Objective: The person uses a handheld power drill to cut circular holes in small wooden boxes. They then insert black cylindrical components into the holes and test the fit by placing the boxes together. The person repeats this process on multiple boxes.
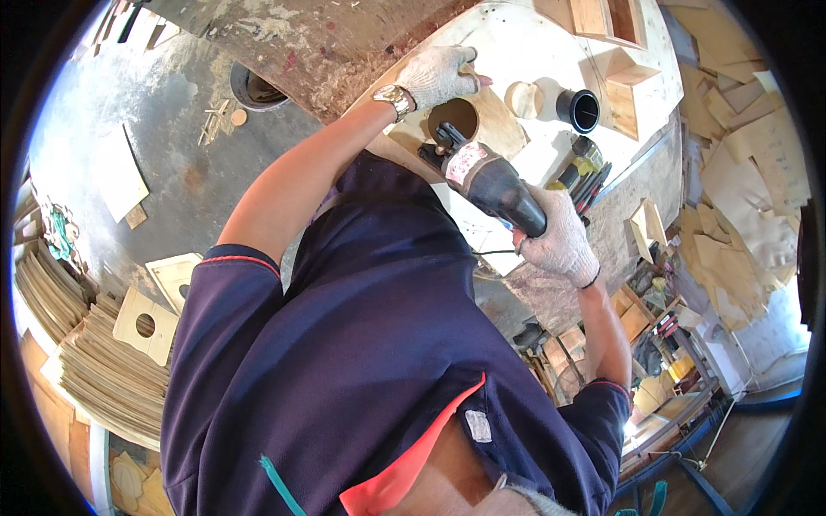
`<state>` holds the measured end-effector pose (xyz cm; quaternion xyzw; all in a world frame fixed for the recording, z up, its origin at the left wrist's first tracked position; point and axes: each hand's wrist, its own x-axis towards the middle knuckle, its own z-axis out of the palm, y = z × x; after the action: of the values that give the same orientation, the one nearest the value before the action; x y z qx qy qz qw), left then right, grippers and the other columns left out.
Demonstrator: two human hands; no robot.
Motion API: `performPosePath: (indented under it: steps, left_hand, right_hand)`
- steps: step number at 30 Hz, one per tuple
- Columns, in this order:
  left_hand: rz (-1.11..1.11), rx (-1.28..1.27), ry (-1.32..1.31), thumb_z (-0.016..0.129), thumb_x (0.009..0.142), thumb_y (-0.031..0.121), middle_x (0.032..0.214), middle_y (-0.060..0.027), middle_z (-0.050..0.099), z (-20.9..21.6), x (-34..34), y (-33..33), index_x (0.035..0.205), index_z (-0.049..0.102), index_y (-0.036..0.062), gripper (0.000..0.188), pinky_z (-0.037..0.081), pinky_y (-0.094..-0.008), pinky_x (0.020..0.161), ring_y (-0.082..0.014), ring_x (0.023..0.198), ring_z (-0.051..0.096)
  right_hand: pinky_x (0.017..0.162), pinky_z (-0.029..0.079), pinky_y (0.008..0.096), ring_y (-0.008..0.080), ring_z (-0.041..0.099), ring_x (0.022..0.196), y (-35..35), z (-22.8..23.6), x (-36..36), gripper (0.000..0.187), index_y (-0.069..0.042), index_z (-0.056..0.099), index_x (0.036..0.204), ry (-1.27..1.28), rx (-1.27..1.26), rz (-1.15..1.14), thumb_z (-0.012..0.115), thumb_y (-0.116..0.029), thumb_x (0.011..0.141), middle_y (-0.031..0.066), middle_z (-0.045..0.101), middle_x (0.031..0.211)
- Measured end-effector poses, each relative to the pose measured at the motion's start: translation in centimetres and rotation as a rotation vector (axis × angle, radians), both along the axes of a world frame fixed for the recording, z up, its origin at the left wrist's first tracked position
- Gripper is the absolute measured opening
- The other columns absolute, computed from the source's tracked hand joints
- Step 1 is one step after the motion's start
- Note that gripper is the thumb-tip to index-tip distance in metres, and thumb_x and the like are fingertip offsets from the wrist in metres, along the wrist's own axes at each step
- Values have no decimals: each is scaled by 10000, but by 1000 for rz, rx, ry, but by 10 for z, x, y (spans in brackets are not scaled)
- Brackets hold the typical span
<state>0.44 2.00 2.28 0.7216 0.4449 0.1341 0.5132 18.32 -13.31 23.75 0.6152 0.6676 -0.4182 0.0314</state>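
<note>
Power tool point(502, 187) in right grip point(559, 236), its red-and-white label point(465, 162) illegible.

The right grip point(559, 236) partly hides the power tool point(497, 189), and the upper edge crops a wooden box point(591, 17).

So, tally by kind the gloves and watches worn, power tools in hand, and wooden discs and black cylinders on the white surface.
Gloves, left and right: 2
Wristwatch: 1
Power tool: 1
Wooden disc: 1
Black cylinder: 1
Total: 6
</note>
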Motion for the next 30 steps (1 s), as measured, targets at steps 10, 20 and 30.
performPosePath:
  steps: [10,20,30]
  left_hand:
    - [85,105,-51,722,892,582,941,-180,731,-18,7,-6,1019,657,25,575,555,-444,781,-341,875,729]
    - [66,88,-37,704,877,542,888,-209,735,-15,7,-4,1011,680,68,492,557,-493,722,-385,846,726]
    - [60,104,3,682,891,626,903,-169,731,-23,11,-5,1013,669,77,562,559,-468,762,-355,872,729]
  right_hand:
    - [815,546,479,467,673,897,10,-5,-7,527,33,670,1110,-94,-150,41,724,-212,647,290,661,862]
    - [751,514,463,467,637,812,10,0,-18,379,5,675,1011,-75,-115,-8,694,-142,662,244,632,766]
    - [719,526,439,458,644,737,9,0,-28,386,25,678,1010,-9,-151,-89,652,-110,649,257,617,731]
